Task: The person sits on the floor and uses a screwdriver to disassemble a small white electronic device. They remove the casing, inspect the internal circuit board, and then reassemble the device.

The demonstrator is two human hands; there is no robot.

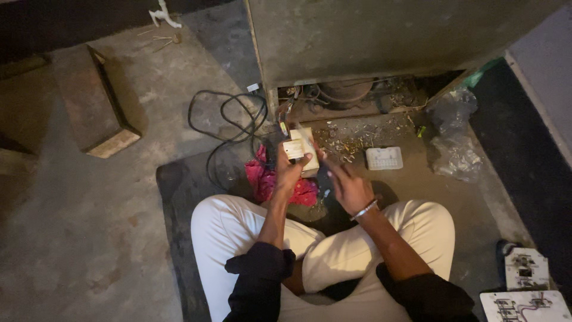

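Two hands raised over the lap, close together, just short of the cabinet's open base. Left hand [290, 170] clenched round a small cream box [301, 149], thumb across its front, box held upright with short wires poking from its top. Right hand [347, 186] just beside it, fingers spread and loose, fingertips near the box's right edge; grasping nothing that can be made out, touch on the box not certain. One silver bangle [364, 210] at the right wrist. Both forearms bare, dark sleeves pushed to the elbows, elbows tucked in above crossed legs in white trousers [229, 232].

Largest first: grey cabinet [381, 36] filling the top of the view, lower edge open, one round dark part [345, 90] and tangled wiring in the recess. Bare concrete floor [65, 238] wide open to the left, little room to the right, where a dark strip [524, 149] runs along the edge. One dark mat [179, 191] under the legs. One wooden block [95, 101] lying well apart at upper left. One black cable [229, 119] looped between block and cabinet. One crumpled clear bag [456, 134] at the cabinet's right corner. One pink cloth [265, 179] on the mat, directly below the box. Two white circuit boards [524, 289] at lower right. One white ribbed cover [384, 158] on the floor, right of the hands, among scattered debris.
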